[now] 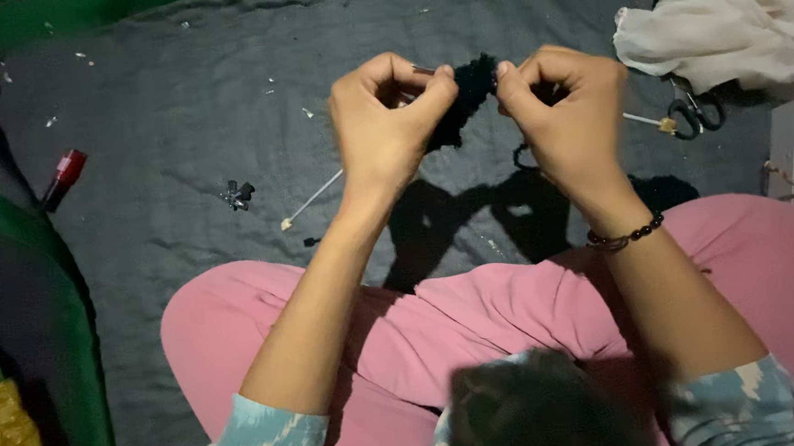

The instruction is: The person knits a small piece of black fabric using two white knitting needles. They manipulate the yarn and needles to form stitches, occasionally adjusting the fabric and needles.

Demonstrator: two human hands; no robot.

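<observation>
While both hands work above the grey cloth, I log the left hand (389, 122) pinching a thin needle (423, 69), the right hand (562, 103) closed on black yarn (465, 99); a small piece exists, probably unfinished.

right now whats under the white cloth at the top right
Black-handled scissors poke out from under the white cloth on the grey sheet. Only the handles show; the blades are covered.

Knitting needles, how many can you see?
2. One needle runs from the left hand down toward the grey cloth; another pokes out behind the right hand toward the scissors. Others may be hidden.
</observation>
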